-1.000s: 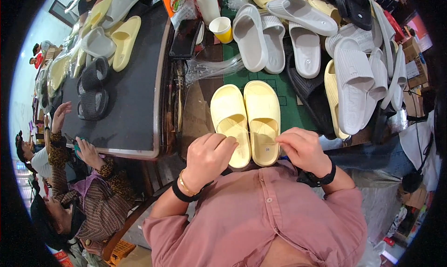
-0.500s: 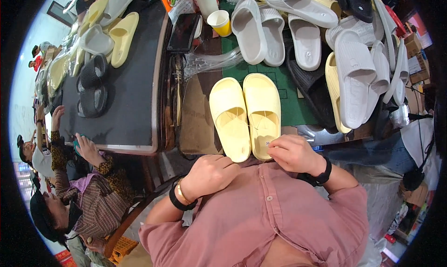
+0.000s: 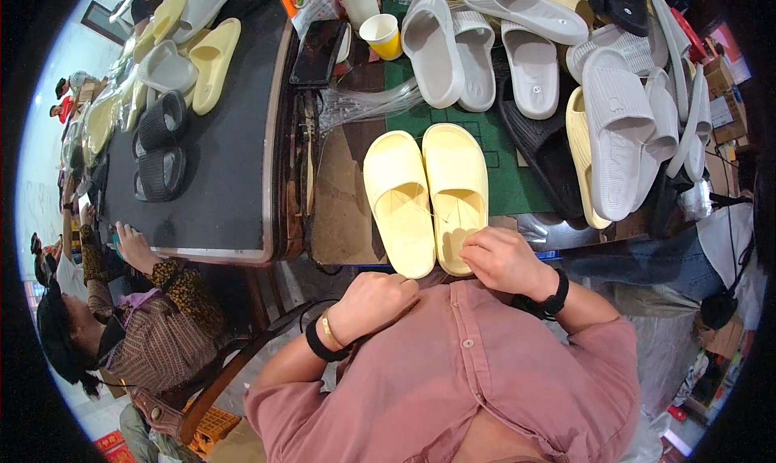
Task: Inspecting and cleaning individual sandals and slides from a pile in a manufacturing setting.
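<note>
"So, from the head view, how's each grip?"
"Left hand: fingers curled in, near one heel of the smooth, pale-yellow, round-toed slippers; I can't tell if it holds anything. Right hand: fingertips bunched over the other heel, anything pinched hidden."
"And edges?"
"The pair sits at the near edge of the green-and-brown worktop, green showing rightward before a ribbed black slipper."
</note>
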A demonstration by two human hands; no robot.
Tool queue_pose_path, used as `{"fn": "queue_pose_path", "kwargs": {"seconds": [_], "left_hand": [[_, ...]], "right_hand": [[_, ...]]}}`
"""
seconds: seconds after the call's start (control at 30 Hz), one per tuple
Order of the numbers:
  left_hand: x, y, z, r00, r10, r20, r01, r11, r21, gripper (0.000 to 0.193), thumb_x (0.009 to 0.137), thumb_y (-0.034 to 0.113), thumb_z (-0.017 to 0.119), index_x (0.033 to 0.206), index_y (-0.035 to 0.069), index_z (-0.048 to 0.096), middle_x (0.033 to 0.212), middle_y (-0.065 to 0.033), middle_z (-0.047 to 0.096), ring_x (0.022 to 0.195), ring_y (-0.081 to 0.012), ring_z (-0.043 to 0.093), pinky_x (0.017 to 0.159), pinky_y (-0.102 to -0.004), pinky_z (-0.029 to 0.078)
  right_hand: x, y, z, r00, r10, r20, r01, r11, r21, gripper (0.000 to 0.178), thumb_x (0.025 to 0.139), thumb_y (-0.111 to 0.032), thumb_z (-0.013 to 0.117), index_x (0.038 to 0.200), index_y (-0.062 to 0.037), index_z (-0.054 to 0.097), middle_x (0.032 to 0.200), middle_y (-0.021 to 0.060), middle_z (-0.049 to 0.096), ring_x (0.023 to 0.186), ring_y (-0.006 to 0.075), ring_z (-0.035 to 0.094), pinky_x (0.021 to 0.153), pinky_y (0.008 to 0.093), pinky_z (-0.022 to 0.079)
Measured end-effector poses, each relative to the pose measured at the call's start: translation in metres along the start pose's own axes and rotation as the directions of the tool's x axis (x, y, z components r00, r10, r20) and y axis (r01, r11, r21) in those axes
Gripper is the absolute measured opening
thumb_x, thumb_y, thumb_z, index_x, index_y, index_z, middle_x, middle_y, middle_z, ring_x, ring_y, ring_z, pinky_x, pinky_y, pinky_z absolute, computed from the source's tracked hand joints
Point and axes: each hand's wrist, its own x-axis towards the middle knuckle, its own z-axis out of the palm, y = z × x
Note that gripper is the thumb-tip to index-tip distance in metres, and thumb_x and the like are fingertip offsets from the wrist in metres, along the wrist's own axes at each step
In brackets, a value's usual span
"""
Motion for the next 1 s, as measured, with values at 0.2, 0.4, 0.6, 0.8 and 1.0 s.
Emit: {"fn": "queue_pose_path", "kwargs": {"seconds": [0.2,0.4,0.6,0.8,1.0], "left_hand": [[0.001,-0.003,0.004,0.993,-0.055,0.101,0.065,0.993,-0.096,0.02,0.086,0.025,0.062,0.079,0.006,0.062,0.069,-0.0115,0.064,0.064,-0.0313,0.065,0.056,-0.0422,0.05],[0.013,0.0,0.003,0.975,-0.224,-0.006,0.224,0.973,-0.052,0.023,0.086,0.026,0.064,0.074,0.006,0.063,0.067,-0.0135,0.064,0.063,-0.0329,0.065,0.057,-0.0439,0.051],[0.013,0.0,0.002,0.972,-0.197,0.128,0.213,0.969,-0.127,0.023,0.086,0.026,0.065,0.076,0.006,0.066,0.068,-0.0159,0.065,0.065,-0.0343,0.066,0.059,-0.0436,0.052],[0.011,0.0,0.005,0.971,-0.188,0.147,0.214,0.958,-0.191,0.022,0.086,0.026,0.065,0.077,0.005,0.066,0.068,-0.0169,0.064,0.065,-0.0355,0.065,0.06,-0.0439,0.052],[0.022,-0.003,0.003,0.932,-0.345,-0.106,0.332,0.935,-0.126,0.022,0.086,0.022,0.066,0.076,0.003,0.065,0.068,-0.0161,0.064,0.063,-0.0346,0.065,0.058,-0.0437,0.051]], "right_hand": [[0.001,0.001,0.001,0.999,0.01,0.041,-0.011,1.0,0.016,0.01,0.075,-0.008,0.066,0.084,-0.0042,0.063,0.083,0.0088,0.062,0.077,0.0273,0.064,0.068,0.0376,0.052],[0.009,0.007,-0.001,0.999,0.011,-0.043,-0.014,0.998,-0.069,0.008,0.075,-0.008,0.065,0.082,-0.0041,0.062,0.082,0.0089,0.061,0.075,0.0274,0.063,0.067,0.0376,0.052],[0.012,0.004,-0.003,0.999,0.035,0.025,-0.035,0.999,0.011,0.005,0.078,-0.008,0.064,0.079,-0.0043,0.06,0.079,0.0095,0.059,0.074,0.0283,0.062,0.066,0.0391,0.051],[0.009,0.003,-0.002,0.997,0.039,0.062,-0.04,0.999,0.021,0.007,0.079,-0.009,0.063,0.077,-0.0044,0.058,0.075,0.0095,0.056,0.072,0.0286,0.061,0.066,0.0391,0.051],[0.018,0.008,0.001,0.991,0.053,-0.124,-0.065,0.993,-0.095,0.018,0.075,-0.006,0.066,0.093,-0.0037,0.065,0.095,0.0114,0.064,0.084,0.0281,0.065,0.074,0.0377,0.054]]}}
